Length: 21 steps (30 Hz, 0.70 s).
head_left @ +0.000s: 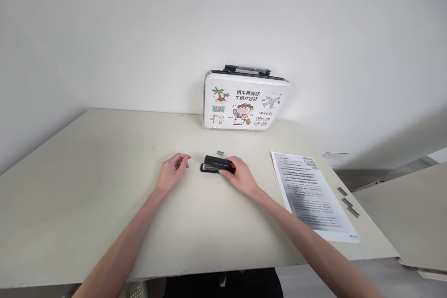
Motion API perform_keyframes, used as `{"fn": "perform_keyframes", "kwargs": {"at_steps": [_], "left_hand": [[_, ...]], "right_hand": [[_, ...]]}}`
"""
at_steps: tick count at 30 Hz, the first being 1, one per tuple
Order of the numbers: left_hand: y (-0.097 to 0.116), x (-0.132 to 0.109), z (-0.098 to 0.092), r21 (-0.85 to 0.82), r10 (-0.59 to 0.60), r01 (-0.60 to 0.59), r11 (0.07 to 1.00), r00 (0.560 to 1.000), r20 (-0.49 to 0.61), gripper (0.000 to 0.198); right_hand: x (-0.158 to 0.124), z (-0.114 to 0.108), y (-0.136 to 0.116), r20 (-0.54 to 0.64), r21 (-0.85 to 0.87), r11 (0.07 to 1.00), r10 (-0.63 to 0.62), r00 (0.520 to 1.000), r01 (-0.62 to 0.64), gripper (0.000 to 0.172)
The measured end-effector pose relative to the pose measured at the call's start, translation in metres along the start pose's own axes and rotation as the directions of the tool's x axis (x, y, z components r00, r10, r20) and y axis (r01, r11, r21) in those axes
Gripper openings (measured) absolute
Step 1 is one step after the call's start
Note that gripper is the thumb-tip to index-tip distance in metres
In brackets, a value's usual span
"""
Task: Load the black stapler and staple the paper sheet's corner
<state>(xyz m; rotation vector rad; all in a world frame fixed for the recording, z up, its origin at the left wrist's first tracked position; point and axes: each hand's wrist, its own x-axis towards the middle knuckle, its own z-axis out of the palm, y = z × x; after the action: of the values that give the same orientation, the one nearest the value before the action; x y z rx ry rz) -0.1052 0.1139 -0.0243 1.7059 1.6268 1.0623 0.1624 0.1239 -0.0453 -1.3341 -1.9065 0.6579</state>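
A black stapler (213, 164) with an orange end lies on the pale table (87, 186), near its middle. My right hand (240, 176) grips the stapler's orange end, fingers wrapped over it. My left hand (172, 171) hovers just left of the stapler, fingers loosely curled and apart, holding nothing. A small strip of staples (220, 152) lies just behind the stapler.
A white case (244, 102) with cartoon travel prints and a black handle leans against the wall at the back. A printed sheet of paper (312, 193) lies to the right, with three staple strips (347, 202) beside it near the table's right edge. Another table (412, 214) stands further right.
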Motion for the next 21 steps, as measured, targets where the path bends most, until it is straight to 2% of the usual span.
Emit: {"fn": "perform_keyframes", "kwargs": {"at_steps": [3,8,11,14,17,19,21], "left_hand": [[0.001,-0.002,0.002,0.028,0.008,-0.009,1.000,1.000,0.017,0.035],[0.013,-0.009,0.015,-0.052,-0.010,0.015,0.999,0.996,0.091,0.036],[0.027,-0.013,0.034,-0.139,-0.004,0.028,0.990,0.986,0.166,0.038],[0.039,-0.015,0.052,-0.207,0.016,0.027,0.978,0.979,0.205,0.042],[0.044,-0.014,0.060,-0.192,0.036,-0.013,0.981,0.993,0.115,0.040],[0.043,-0.012,0.059,-0.180,0.047,-0.045,0.983,0.999,0.006,0.036],[0.039,-0.009,0.054,-0.216,0.013,-0.027,0.976,0.998,-0.066,0.035]], "right_hand": [[-0.036,-0.024,0.009,0.043,0.042,0.999,0.008,0.999,-0.010,0.027],[-0.088,-0.052,0.010,0.016,0.124,0.984,0.130,0.991,-0.131,0.035],[-0.098,-0.058,0.004,0.000,0.203,0.961,0.191,0.982,-0.187,0.044],[-0.096,-0.056,0.000,-0.058,0.241,0.944,0.247,0.967,-0.226,0.052],[-0.092,-0.052,-0.001,-0.092,0.227,0.951,0.237,0.967,-0.212,0.050],[-0.092,-0.050,-0.001,-0.080,0.209,0.957,0.224,0.971,-0.203,0.049],[-0.094,-0.050,-0.001,-0.075,0.198,0.960,0.218,0.973,-0.200,0.049]]}}
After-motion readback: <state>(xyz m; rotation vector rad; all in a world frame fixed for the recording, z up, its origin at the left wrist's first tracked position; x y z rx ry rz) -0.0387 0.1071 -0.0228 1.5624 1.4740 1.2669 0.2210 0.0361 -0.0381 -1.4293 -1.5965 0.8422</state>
